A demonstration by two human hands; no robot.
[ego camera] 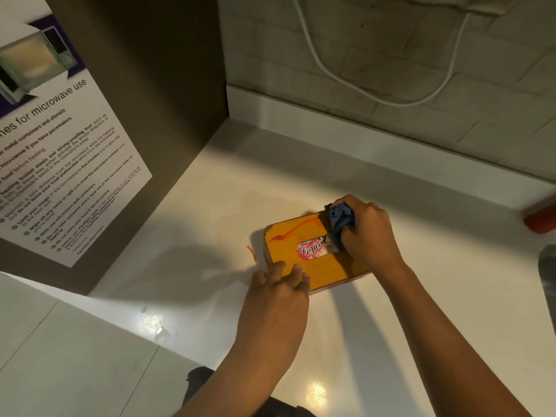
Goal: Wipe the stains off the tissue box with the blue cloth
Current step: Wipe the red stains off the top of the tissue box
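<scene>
An orange tissue box [319, 267] lies flat on the white counter [210, 206], with a red and white oval opening [311, 249] on its top. A thin red-orange streak of stain [293, 230] runs across the far left part of the top, and a small smear [251, 252] lies on the counter beside the box's left edge. My right hand [367, 233] is shut on a bunched blue cloth [340, 222], pressed on the box's far right end. My left hand [279, 284] rests on the near left corner, its fingers on the top.
A brown panel with a microwave-use poster [60, 152] stands at the left. A brick wall with a hanging white cable [391, 99] is behind. A red-orange object [541, 219] lies at the right edge, with a grey object [547, 266] below it.
</scene>
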